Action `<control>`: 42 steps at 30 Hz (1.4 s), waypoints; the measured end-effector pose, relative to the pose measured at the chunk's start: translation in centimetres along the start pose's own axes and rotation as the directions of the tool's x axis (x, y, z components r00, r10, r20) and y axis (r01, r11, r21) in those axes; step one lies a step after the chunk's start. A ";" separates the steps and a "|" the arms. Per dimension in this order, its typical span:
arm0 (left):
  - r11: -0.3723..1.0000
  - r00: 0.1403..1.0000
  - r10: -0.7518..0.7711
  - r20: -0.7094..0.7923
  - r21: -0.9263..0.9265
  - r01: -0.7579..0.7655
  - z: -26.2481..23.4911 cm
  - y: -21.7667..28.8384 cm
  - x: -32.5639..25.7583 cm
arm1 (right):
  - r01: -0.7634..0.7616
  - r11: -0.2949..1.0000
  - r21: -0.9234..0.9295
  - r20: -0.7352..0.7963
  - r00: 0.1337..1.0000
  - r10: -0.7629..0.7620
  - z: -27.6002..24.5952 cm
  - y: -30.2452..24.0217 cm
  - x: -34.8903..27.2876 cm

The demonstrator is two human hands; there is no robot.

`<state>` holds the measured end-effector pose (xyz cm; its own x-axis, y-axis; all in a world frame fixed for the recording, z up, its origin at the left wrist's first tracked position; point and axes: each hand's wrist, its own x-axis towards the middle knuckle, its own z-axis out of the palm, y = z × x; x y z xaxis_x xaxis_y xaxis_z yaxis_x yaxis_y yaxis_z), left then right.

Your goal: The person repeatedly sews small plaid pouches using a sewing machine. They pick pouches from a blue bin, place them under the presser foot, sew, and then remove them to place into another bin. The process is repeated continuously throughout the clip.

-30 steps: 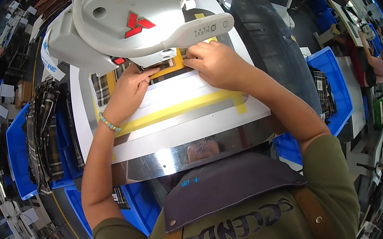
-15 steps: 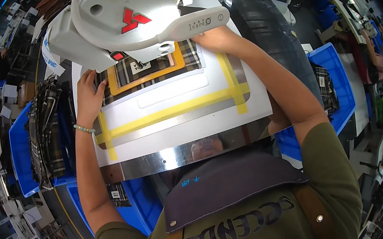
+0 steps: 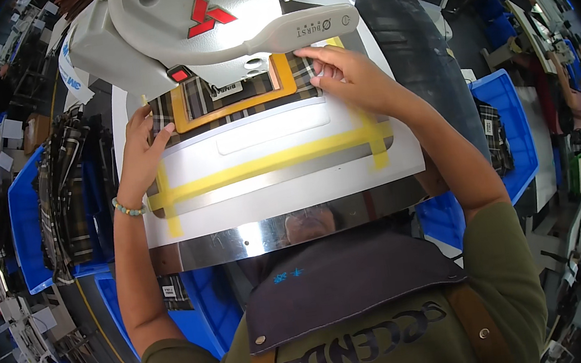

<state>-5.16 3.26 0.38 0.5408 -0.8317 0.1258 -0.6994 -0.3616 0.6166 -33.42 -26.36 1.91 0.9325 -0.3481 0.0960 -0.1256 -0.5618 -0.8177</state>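
Note:
A grey plaid fabric piece [image 3: 264, 108] with a small white-and-dark label [image 3: 227, 90] lies under the head of a sewing machine [image 3: 181, 40]. On top of it sits a yellow-orange rectangular frame [image 3: 239, 112]. My left hand [image 3: 143, 144], thumb and fingers spread, rests on the fabric's left edge beside the frame. At the right side, my right hand [image 3: 350, 78] has its index finger stretched toward the frame's far right corner, its other fingers loosely bent over the fabric's edge. Neither hand grips anything. The machine head hides the far part of the frame.
Beneath the fabric is a white sheet [image 3: 305, 187] with yellow tape [image 3: 274, 160], on a shiny metal plate [image 3: 296, 231]. Blue bins [image 3: 28, 233] holding plaid pieces stand left, below and at right [image 3: 514, 127]. A light-grey handle [image 3: 309, 30] juts out above my right hand.
The frame, fabric and white sheet have shifted slightly right under the machine head. My right hand has come out from behind the handle, rightward and nearer; my left hand stays at the fabric's left edge.

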 end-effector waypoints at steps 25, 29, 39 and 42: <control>0.971 0.996 0.035 -0.081 -0.233 -0.053 8.3 8.6 -0.8 | -0.148 0.939 0.311 0.402 0.916 0.011 -10.8 4.7 -3.2; 0.717 0.935 -0.285 0.212 -0.600 0.355 5.2 9.9 -2.8 | -0.101 0.916 0.388 0.482 0.870 -0.108 -11.0 2.4 -3.9; 0.605 0.861 -0.498 0.102 -0.671 0.429 -3.0 3.3 -14.1 | 0.112 0.965 0.237 0.606 0.760 -0.236 -5.9 -1.6 -4.3; 0.572 0.828 -0.560 0.015 -0.716 0.400 -2.4 3.5 -15.3 | -0.013 0.989 0.146 0.359 0.932 -0.041 -6.4 0.6 -4.1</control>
<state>-14.76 15.72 2.45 0.8327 -0.4926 -0.2531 0.1510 -0.2377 0.9595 -39.47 -30.06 4.67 0.9962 -0.0325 -0.0810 -0.0871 -0.4411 -0.8932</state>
